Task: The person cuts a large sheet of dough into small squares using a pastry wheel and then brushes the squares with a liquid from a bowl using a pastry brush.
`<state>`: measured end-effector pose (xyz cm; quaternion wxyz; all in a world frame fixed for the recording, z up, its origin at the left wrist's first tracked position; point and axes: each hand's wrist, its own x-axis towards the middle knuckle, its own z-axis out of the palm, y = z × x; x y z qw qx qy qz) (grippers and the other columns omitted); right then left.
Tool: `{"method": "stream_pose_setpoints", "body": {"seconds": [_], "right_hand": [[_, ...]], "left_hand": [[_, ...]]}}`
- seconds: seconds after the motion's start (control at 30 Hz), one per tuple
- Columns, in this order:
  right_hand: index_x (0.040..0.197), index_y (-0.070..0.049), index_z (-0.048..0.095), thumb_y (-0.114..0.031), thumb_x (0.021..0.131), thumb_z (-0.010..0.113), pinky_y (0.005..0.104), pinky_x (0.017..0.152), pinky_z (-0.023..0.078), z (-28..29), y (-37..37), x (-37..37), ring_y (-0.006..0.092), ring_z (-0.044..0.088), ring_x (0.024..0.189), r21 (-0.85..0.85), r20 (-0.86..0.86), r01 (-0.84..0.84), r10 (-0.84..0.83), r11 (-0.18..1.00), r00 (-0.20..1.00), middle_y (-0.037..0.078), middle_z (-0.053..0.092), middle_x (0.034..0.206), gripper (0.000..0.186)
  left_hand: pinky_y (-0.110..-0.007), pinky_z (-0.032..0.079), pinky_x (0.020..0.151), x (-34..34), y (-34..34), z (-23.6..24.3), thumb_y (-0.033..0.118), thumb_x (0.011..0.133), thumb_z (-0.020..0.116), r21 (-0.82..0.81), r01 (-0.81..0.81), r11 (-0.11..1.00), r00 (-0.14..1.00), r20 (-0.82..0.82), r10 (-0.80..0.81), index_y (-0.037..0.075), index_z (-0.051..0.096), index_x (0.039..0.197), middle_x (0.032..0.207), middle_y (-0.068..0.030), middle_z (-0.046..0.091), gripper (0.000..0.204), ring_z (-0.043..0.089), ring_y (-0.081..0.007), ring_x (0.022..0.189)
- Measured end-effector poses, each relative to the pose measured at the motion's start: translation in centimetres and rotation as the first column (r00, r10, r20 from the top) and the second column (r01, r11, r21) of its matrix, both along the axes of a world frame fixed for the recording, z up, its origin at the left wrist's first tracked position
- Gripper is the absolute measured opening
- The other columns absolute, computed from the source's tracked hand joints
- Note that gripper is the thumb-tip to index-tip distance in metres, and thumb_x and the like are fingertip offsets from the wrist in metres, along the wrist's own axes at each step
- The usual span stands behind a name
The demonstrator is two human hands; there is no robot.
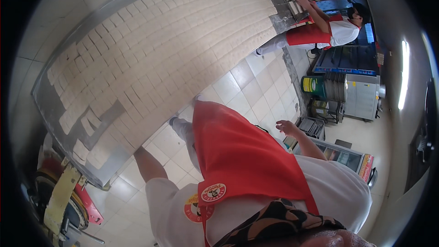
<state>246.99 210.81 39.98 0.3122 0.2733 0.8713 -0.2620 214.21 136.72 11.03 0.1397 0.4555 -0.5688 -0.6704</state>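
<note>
A large metal worktable (107, 174) carries many rows of pale, flat, cut dough pieces (160, 50), laid close together. A few pieces at the near left corner lie apart from the rows, with bare metal between them. My left forearm (148, 164) reaches to the table's near edge, where the hand itself is hidden. Away from the table, to the right of my red apron, my right hand (286, 128) hangs in the air with its fingers loosely apart and nothing in them.
At the table's far end another person (315, 32) has both hands over a tray (292, 2) with pale pieces on it. Along the right stand a green bucket (313, 85), stacked trays (336, 87) and an oven (350, 59). A machine with a wheel (64, 196) adjoins the left corner.
</note>
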Motion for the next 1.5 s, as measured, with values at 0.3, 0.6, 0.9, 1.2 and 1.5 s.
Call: {"method": "stream_pose_setpoints", "body": {"seconds": [0.3,0.6,0.9,1.2,1.5], "right_hand": [[0.139,-0.005,0.060,-0.038,0.098,0.066,0.0398,0.093,0.054,3.2,-0.3,-5.6,0.0252,0.072,0.101,0.139,-0.103,-0.049,0.064,0.989,0.993,0.016,0.075,0.108,0.053],[0.138,-0.005,0.060,-0.035,0.096,0.067,0.0450,0.099,0.052,0.4,3.8,-19.0,0.0368,0.067,0.113,0.108,-0.360,-0.256,0.278,0.961,0.891,0.020,0.073,0.117,0.052],[0.139,-0.004,0.058,-0.025,0.097,0.068,0.0373,0.078,0.053,5.9,-0.6,-30.5,0.0260,0.066,0.081,-0.107,-0.770,-0.463,0.221,0.880,0.598,0.014,0.069,0.089,0.048],[0.150,-0.010,0.050,-0.036,0.093,0.074,0.0375,0.080,0.054,19.7,-13.6,-30.4,0.0249,0.066,0.084,-0.285,-0.844,-0.828,0.284,0.484,0.456,0.014,0.067,0.102,0.067],[0.133,-0.013,0.066,-0.016,0.091,0.074,0.0364,0.077,0.056,18.2,-5.7,-31.1,0.0284,0.066,0.087,-0.101,-0.972,-0.607,0.052,0.788,0.230,0.014,0.065,0.103,0.043]], "left_hand": [[-0.048,0.057,0.091,6.1,5.1,-4.1,0.019,0.099,0.054,0.120,0.008,0.993,0.998,0.069,-0.016,-0.007,0.045,0.144,0.134,-0.0176,0.066,0.053,0.066,-0.0343,0.116],[-0.053,0.051,0.071,28.5,13.1,-5.2,0.055,0.095,0.052,-0.310,0.381,0.871,0.831,0.528,-0.176,0.007,0.071,0.111,0.110,-0.0165,0.072,0.054,0.068,-0.0338,0.091],[-0.043,0.052,0.075,32.5,22.6,20.9,0.031,0.098,0.049,-0.314,-0.120,0.942,0.985,0.080,0.152,-0.014,0.069,0.106,0.096,-0.0201,0.070,0.049,0.067,-0.0293,0.085],[-0.031,0.055,0.074,14.9,31.3,40.5,0.035,0.092,0.076,-0.327,0.119,0.937,0.940,-0.267,-0.213,-0.009,0.072,0.102,0.093,-0.0116,0.071,0.046,0.065,-0.0163,0.080],[-0.039,0.043,0.061,1.2,42.8,41.4,0.037,0.091,0.067,-0.458,0.488,0.743,0.741,-0.232,-0.630,-0.005,0.069,0.071,0.063,-0.0118,0.062,0.046,0.056,-0.0197,0.060]]}}
